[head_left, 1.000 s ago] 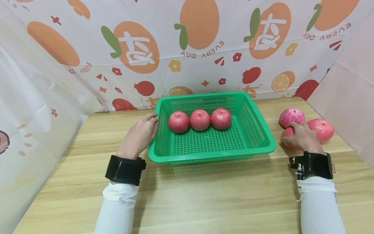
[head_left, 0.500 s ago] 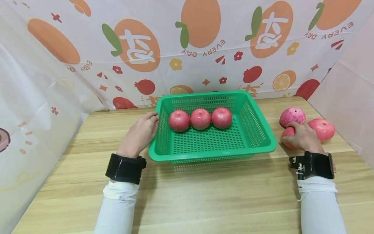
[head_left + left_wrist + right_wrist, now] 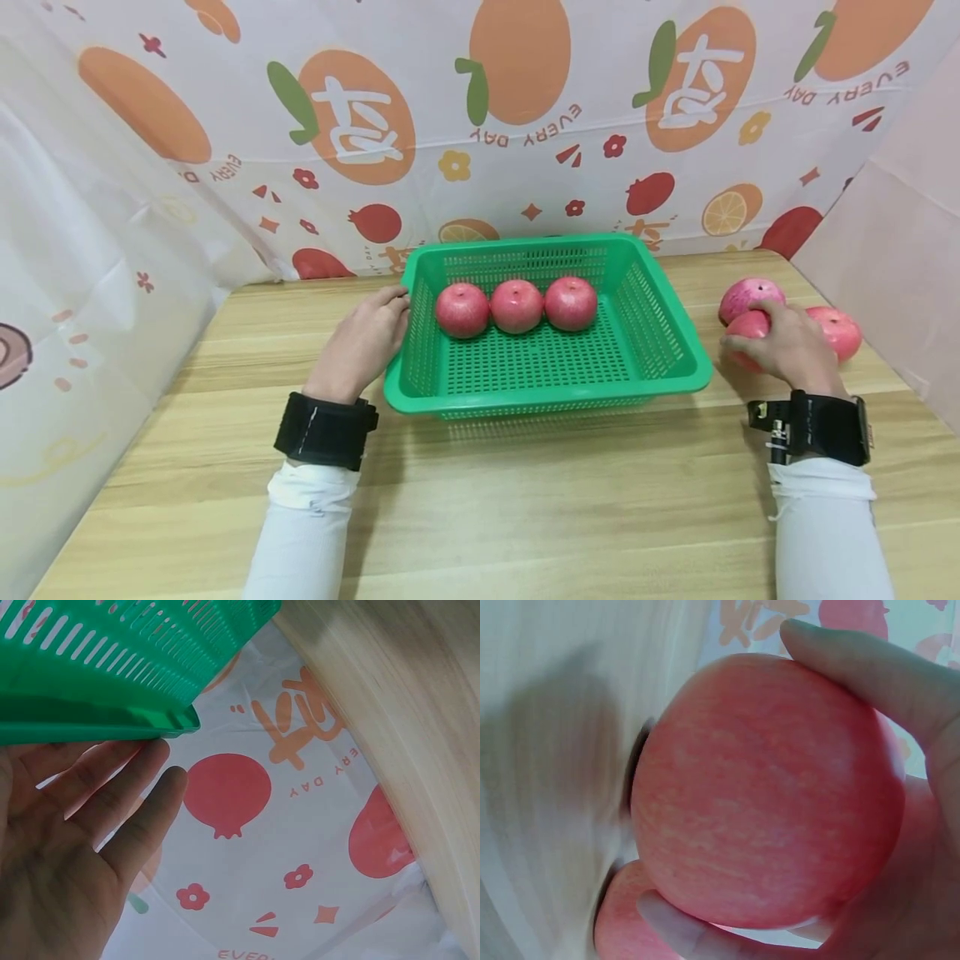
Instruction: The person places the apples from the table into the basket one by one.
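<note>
At the far right of the table, my right hand [image 3: 798, 346] grips a red apple [image 3: 769, 791], thumb on one side and fingers round the other. Just behind it is a mottled pink-purple fruit [image 3: 752, 296]; a lighter red apple [image 3: 838, 332] is partly hidden by the hand. Mid-table stands a green plastic basket [image 3: 536, 404] with slotted walls. Inside, three red apples [image 3: 517, 307] form a row toward its back left. My left hand [image 3: 360, 346] touches the basket's left rim; in the left wrist view its fingers [image 3: 146, 825] look fairly straight, the thumb out of sight.
The wooden table [image 3: 570, 508] spreads in front of the basket. A white fruit-print cloth [image 3: 510, 192] hangs right behind the basket, and plain cloth walls [image 3: 907, 233] rise at both sides.
My right hand has shifted slightly to the right and up in the head view, the apple in it moving along. The left hand and basket hold their place.
</note>
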Demonstrator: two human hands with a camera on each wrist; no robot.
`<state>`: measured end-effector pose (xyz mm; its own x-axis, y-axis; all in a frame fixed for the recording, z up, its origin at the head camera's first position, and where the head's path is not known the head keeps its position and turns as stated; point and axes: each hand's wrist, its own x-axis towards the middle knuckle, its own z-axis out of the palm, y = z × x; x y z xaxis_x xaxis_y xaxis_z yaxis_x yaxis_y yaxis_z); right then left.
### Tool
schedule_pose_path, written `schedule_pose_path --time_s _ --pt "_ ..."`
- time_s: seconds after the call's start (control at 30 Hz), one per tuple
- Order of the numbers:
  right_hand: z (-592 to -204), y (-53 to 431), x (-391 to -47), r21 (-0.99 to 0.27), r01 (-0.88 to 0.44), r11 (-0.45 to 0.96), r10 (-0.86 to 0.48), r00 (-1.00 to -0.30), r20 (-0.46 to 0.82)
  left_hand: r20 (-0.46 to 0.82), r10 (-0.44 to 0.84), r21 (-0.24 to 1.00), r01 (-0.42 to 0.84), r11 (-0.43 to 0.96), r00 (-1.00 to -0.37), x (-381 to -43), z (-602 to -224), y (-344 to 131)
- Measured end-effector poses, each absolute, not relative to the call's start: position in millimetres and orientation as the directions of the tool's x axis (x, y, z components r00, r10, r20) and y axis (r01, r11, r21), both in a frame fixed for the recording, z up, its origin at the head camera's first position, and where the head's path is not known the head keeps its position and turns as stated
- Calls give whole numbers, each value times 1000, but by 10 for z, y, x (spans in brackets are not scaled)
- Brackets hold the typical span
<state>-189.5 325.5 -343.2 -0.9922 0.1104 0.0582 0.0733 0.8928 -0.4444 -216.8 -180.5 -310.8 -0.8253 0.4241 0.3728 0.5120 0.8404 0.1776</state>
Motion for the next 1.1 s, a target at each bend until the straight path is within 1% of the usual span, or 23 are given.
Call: schedule_pose_path --time_s 0.37,0.57,0.7,0.93,1.1 --pt "-3418 3242 -1907 -442 22 897 80 -990 114 365 418 180 503 845 -832 -2169 -3117 -1801" --pt "-3368 3216 -1949 -458 -16 889 63 -986 156 373 424 174 511 842 -825 -2168 -3111 -1809" --pt "-3300 3194 -1959 -460 -19 888 70 -982 176 389 430 168 522 836 -815 -2172 -3124 -1808" --pt "-3203 3134 -1959 -462 -12 887 81 -980 181 383 425 180 518 836 -820 -2178 -3132 -1805" --pt "-3137 3097 -1955 -460 -9 888 98 -973 209 385 425 181 519 836 -819 -2181 -3118 -1808"
